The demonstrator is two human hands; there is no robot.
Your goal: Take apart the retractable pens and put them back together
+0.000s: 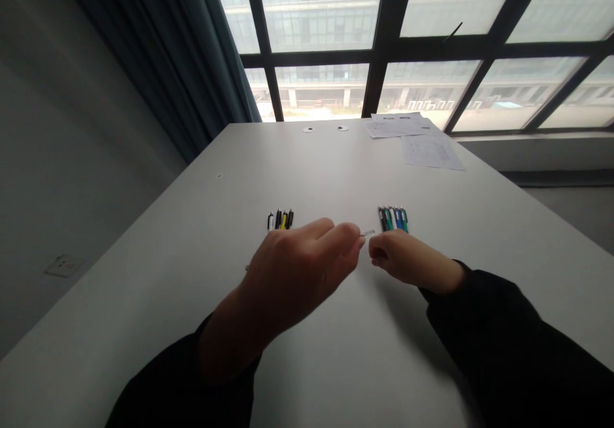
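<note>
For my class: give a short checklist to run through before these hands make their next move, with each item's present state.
1. Small metal strip held by the left hand: cannot tell, the fingertips hide the contact.
2. Right hand touching the strip: cannot tell, it is very close.
3. Pens by the left hand lying side by side: ok.
4. Pens by the right hand lying side by side: ok.
5. Paper sheets away from the hands: ok.

Thin metal strip [368,232], pinched level, pens [393,219] in two clusters

Head-worn view; facing forward, downward
</note>
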